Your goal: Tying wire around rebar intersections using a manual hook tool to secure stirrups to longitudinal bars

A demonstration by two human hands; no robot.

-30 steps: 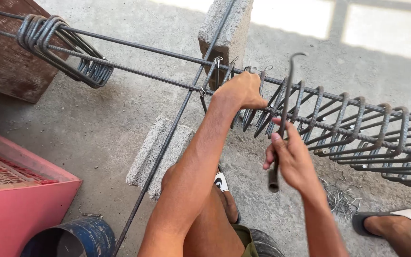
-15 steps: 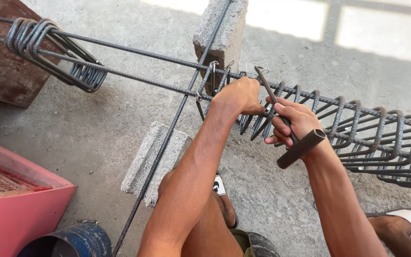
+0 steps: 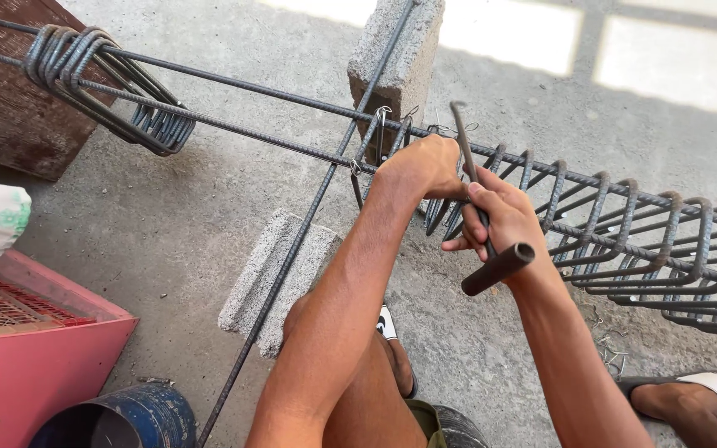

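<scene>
My left hand [image 3: 418,166] grips the top of a rebar stirrup [image 3: 450,207] where it meets a long steel bar [image 3: 234,129] of the cage. My right hand [image 3: 499,220] is closed around a hooked metal tying tool [image 3: 491,249]; its dark handle sticks out toward me and its thin hooked shaft points up beside my left hand. Thin tie wire [image 3: 437,129] loops at the joint. A row of several stirrups [image 3: 649,241] runs off to the right along the bars.
Two grey concrete blocks [image 3: 396,58] [image 3: 271,274] carry a cross bar [image 3: 292,241]. A bunch of loose stirrups [image 3: 101,83] hangs on the bars at upper left beside a brown wooden block [image 3: 10,108]. A pink crate [image 3: 26,357], a blue can [image 3: 126,415] and my sandalled feet [image 3: 707,394] lie below.
My right hand swung the tying tool from hanging upright at the right in to the joint beside my left hand, and its handle now points toward me. My left hand stayed on the stirrup.
</scene>
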